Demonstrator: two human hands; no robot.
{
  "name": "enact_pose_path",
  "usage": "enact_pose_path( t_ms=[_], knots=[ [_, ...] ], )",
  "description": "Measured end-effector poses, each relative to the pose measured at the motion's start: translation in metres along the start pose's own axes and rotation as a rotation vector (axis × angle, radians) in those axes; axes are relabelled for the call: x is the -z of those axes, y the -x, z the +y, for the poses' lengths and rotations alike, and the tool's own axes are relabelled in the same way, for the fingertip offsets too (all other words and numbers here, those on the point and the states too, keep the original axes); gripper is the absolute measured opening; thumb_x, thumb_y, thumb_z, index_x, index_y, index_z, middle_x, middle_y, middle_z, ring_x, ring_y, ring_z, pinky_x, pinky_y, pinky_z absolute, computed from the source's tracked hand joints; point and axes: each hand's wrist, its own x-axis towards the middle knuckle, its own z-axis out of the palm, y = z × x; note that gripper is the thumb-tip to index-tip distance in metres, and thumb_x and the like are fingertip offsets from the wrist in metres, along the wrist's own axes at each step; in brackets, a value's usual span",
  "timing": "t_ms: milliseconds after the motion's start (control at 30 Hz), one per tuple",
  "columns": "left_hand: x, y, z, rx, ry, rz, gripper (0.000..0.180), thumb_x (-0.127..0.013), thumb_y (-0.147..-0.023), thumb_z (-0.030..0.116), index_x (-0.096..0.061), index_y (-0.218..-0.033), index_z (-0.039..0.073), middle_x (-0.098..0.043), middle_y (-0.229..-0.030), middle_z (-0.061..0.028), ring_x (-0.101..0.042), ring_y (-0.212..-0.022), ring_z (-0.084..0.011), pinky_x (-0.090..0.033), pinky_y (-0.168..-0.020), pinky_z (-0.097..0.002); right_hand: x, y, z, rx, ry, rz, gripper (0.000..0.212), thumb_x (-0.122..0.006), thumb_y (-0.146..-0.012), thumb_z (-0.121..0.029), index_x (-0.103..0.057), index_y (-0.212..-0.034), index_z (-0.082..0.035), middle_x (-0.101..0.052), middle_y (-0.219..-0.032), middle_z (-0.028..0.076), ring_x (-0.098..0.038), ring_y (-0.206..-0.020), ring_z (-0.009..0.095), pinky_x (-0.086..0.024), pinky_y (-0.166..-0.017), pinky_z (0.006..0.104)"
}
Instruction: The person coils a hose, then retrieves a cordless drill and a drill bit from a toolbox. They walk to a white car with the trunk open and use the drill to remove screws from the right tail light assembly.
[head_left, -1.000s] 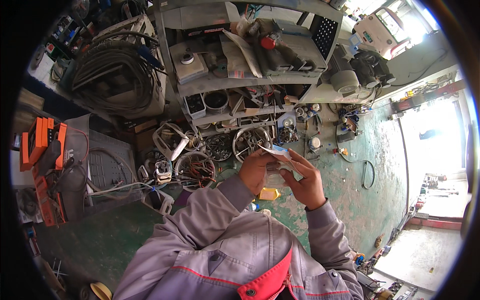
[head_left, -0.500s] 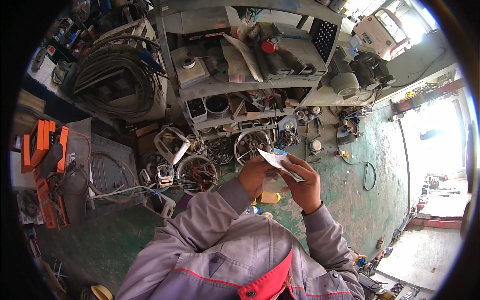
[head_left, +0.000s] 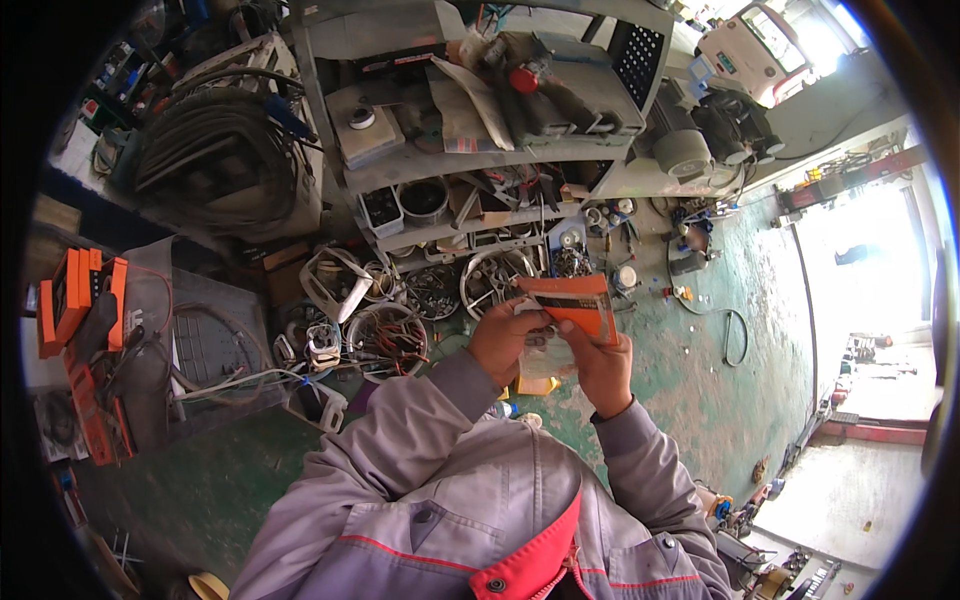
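Observation:
An orange leaflet or booklet (head_left: 583,305) with a dark printed band is held up in front of my chest. My right hand (head_left: 604,376) pinches its lower edge, thumb on the near face and the other fingers mostly hidden behind. My left hand (head_left: 503,340) is closed at its left end, thumb against the edge; its fingertips are partly hidden. Below the leaflet, between my hands, is a clear plastic piece (head_left: 546,358), perhaps a bag, seemingly in my left fingers. Exactly how it is gripped I cannot tell.
Ahead stands a grey metal shelf (head_left: 440,165) loaded with tools and boxes. Wheel-like rings with cables (head_left: 387,340) lie on the floor before it. Orange boxes (head_left: 75,300) sit on a cart at left. A hose (head_left: 738,338) lies on the worn green floor at right.
The white folded paper between my hands no longer shows its white side; an orange printed face is turned toward me. My right thumb has shifted onto it. The view has tilted slightly.

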Motion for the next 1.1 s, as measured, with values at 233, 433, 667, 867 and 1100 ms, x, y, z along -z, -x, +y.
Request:
enact_pose_path(
  t_ms=[233,433,667,867,1100],
  knots=[
    [0.000,0.004,0.001,0.033,-0.064,0.038,0.020,-0.061,-0.094,0.001,-0.067,-0.113,0.000,-0.073,-0.103,-0.0107,-0.073,-0.090,-0.0210,-0.060,-0.083,-0.0350,0.001,-0.004,0.002,-0.106,-0.303,0.014,0.018,-0.071,-0.098,-0.015,-0.075,-0.109,-0.002,-0.074,-0.097,-0.001,-0.062,-0.081,0.006,-0.050,-0.072,0.0229],
    [0.012,0.001,-0.002,0.039,-0.092,-0.020,0.033,-0.058,-0.097,0.009,-0.059,-0.129,0.001,-0.070,-0.113,-0.0112,-0.071,-0.099,-0.0235,-0.058,-0.090,-0.0396,0.002,-0.004,0.002,-0.122,-0.022,0.027,0.017,-0.072,-0.096,-0.012,-0.074,-0.109,-0.001,-0.074,-0.104,0.005,-0.067,-0.088,0.012,-0.053,-0.079,0.0271],
    [0.008,0.006,0.015,0.128,0.178,-0.099,0.033,-0.048,-0.102,0.024,-0.066,-0.114,0.000,-0.072,-0.109,-0.0148,-0.073,-0.097,-0.0290,-0.061,-0.085,-0.0430,0.008,-0.005,-0.023,0.623,0.836,-0.122,0.045,-0.083,-0.079,-0.023,-0.071,-0.117,-0.003,-0.063,-0.131,0.020,-0.062,-0.120,0.036,-0.048,-0.104,0.0423],
    [0.008,0.005,0.017,0.014,0.238,0.036,0.040,-0.041,-0.103,0.032,-0.065,-0.113,0.002,-0.071,-0.112,-0.0149,-0.070,-0.104,-0.0295,-0.057,-0.095,-0.0452,0.000,-0.005,-0.026,0.622,0.930,-0.286,0.057,-0.083,-0.075,-0.026,-0.065,-0.122,0.000,-0.064,-0.129,0.017,-0.061,-0.120,0.037,-0.048,-0.104,0.0461],
    [0.022,0.008,0.020,0.056,0.175,0.073,0.044,-0.039,-0.104,0.035,-0.065,-0.112,0.001,-0.071,-0.105,-0.0159,-0.069,-0.093,-0.0263,-0.059,-0.082,-0.0397,-0.008,-0.015,-0.011,0.617,0.817,-0.197,0.042,-0.074,-0.080,-0.004,-0.068,-0.122,-0.005,-0.072,-0.110,0.014,-0.069,-0.095,0.036,-0.057,-0.083,0.0431]
  ],
)
